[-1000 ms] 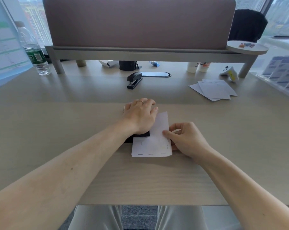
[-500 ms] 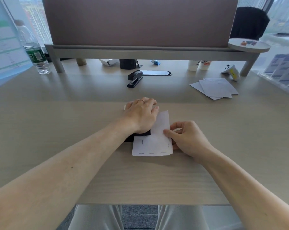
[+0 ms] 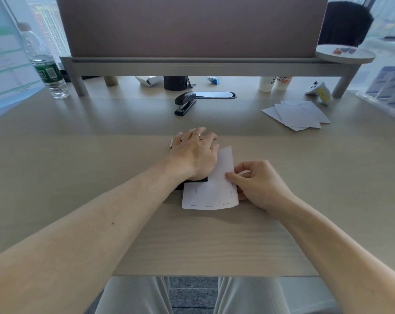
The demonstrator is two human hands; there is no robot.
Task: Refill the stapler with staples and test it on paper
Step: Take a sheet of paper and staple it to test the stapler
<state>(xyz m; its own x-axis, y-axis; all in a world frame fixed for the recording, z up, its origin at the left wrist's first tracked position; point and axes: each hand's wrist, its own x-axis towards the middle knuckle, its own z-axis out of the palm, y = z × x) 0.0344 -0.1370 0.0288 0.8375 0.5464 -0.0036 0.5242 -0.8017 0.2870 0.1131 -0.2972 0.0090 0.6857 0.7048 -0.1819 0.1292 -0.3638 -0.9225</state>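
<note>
While you press, left hand (image 3: 195,152): curled over stapler (image 3: 180,186), centre, near you.
Right hand (image 3: 257,185): pinches paper (image 3: 211,193), right edge.
Risk: loosen your pinch, paper skews, stapler bites crooked.

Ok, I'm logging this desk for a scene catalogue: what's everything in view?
desk: one, light wood, under everything
near stapler: one, black, front centre, mostly hidden
paper: one, white with staples along its edges, front centre
far stapler: one, black, back centre
loose sheets: a few, white, back right
water bottle: one, clear with green label, back left
shelf: one, grey, across the back
round tray: one, pale, shelf's right end
cup: one, black, under the shelf
left hand: one, over the near stapler
right hand: one, pinching the paper's right edge
</note>
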